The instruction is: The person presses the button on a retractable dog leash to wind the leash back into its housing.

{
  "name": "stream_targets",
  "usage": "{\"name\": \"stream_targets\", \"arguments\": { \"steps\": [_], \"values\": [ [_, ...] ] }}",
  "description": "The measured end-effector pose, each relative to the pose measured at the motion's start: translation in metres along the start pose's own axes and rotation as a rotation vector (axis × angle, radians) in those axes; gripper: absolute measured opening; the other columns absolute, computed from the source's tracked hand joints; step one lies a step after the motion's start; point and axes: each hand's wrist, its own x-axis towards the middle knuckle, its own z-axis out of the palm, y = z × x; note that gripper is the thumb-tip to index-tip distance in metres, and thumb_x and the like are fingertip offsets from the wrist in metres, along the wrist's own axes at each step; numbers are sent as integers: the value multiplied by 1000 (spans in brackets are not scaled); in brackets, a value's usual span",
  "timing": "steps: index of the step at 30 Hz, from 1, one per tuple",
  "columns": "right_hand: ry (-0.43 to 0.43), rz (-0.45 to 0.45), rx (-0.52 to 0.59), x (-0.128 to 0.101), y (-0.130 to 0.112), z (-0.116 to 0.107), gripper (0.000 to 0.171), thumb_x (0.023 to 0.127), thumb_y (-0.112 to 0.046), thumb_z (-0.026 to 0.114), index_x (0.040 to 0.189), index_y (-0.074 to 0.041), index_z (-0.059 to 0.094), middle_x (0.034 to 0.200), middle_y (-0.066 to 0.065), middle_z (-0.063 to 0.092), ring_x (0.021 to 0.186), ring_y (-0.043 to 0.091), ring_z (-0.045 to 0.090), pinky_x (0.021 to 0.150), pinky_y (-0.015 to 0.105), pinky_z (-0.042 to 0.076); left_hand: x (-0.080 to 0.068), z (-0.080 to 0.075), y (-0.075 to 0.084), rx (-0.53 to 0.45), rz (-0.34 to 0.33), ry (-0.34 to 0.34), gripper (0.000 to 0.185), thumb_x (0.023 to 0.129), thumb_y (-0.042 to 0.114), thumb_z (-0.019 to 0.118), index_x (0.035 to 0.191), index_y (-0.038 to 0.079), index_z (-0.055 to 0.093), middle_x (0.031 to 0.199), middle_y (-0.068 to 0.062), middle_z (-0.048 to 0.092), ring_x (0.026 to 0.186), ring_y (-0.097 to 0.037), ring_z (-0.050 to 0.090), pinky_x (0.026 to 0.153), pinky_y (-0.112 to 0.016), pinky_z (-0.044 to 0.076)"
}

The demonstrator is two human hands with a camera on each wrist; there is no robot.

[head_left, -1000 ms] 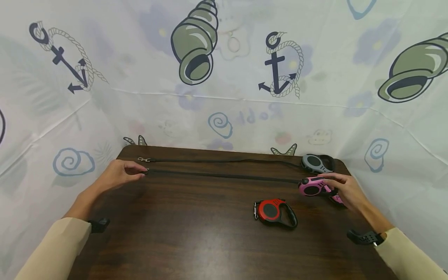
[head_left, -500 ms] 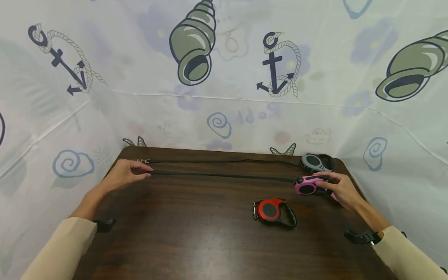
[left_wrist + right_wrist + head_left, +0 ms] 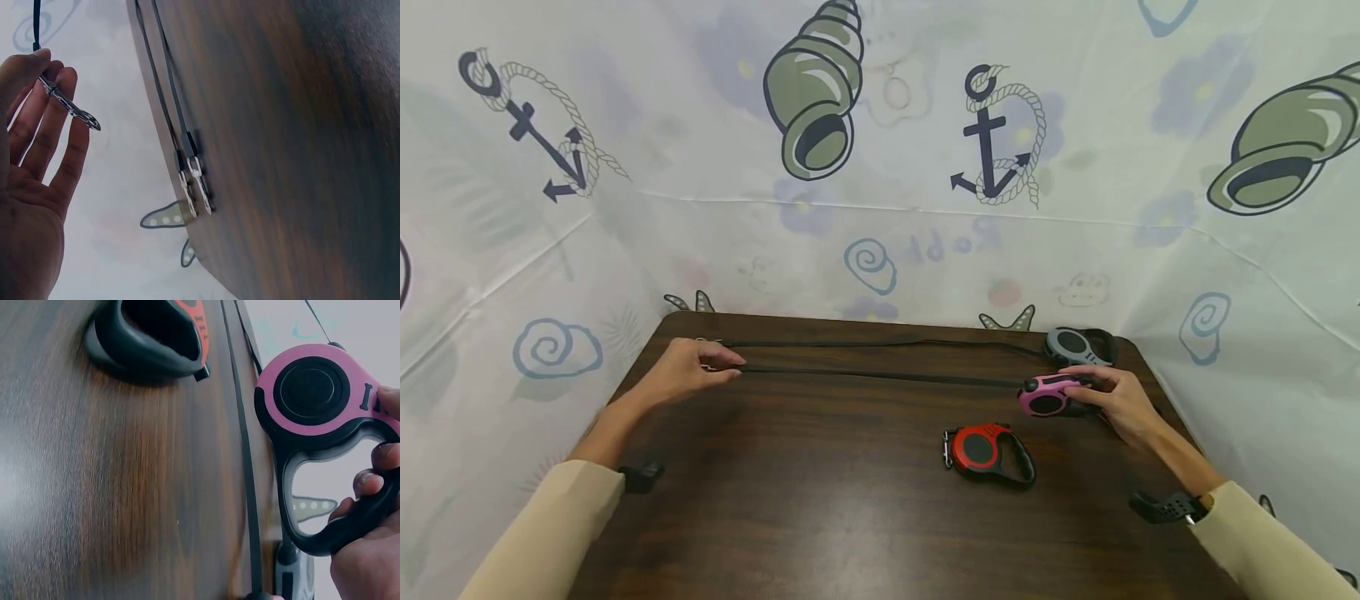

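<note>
My left hand (image 3: 681, 371) pinches the end of a black strap (image 3: 880, 377) by its metal snap hook (image 3: 72, 107) between thumb and fingers. Stretched across the far side of the table, that strap runs to a pink retractable dog leash (image 3: 347, 369). My right hand (image 3: 1123, 408) grips this leash by its black handle loop (image 3: 300, 534), thumb on the pink casing. In the left wrist view, two more straps lie on the wood with their snap hooks (image 3: 201, 187) side by side. A sliver of another pink casing (image 3: 276, 597) shows at the bottom of the right wrist view.
A grey retractable leash (image 3: 1067, 343) lies at the table's back right, its strap (image 3: 850, 343) drawn out leftward. Nearer, right of the middle, lies a red one (image 3: 977, 447) with its hook at the casing. Patterned white cloth (image 3: 910, 167) hangs behind the dark table (image 3: 775, 500).
My left hand has moved right and my right hand left with the pink leash, so the strap span between them is shorter. The grey and red leashes have stayed in place.
</note>
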Motion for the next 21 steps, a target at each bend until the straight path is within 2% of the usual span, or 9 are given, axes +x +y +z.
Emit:
{"name": "stream_targets", "arguments": {
  "steps": [3,7,10,14,17,21],
  "values": [
    [-2,-27,-12,2,-1,4,32,99,-2,73,130,8,69,110,-8,77,87,7,69,73,24,58,3,3,1,4,19,6,19,84,1,88,101,9,84,94,-1,81,74,-2,65,65,-29,58],
    [-8,-62,-29,4,-1,8,31,99,0,71,129,10,68,112,-8,77,91,6,68,76,23,57,7,6,3,7,33,11,18,84,3,88,100,11,85,94,0,81,68,-4,57,59,-25,48],
    [-18,-74,-38,5,-2,12,31,99,0,71,129,10,68,111,-8,77,91,6,68,76,23,57,9,7,6,-5,40,9,17,85,3,88,100,11,85,94,0,81,72,-5,64,60,-26,51],
    [-29,-66,-32,7,-6,16,32,99,-1,72,129,10,67,108,-6,78,87,9,71,74,26,59,11,9,11,-12,35,3,17,87,4,87,101,12,85,95,1,82,84,-11,74,67,-34,58],
    [-24,-46,-64,7,-10,20,33,99,-4,73,130,8,68,105,-6,77,83,11,70,70,27,58,13,12,14,-14,23,-4,16,88,6,87,102,12,85,96,1,82,86,-13,75,68,-34,58],
    [-25,-28,-112,8,-14,25,34,99,-8,75,131,5,69,102,-8,77,81,11,67,68,27,56,15,14,18,-32,13,-25,16,89,6,86,104,10,84,99,-2,82,85,-9,72,68,-31,56]
  ]
}}
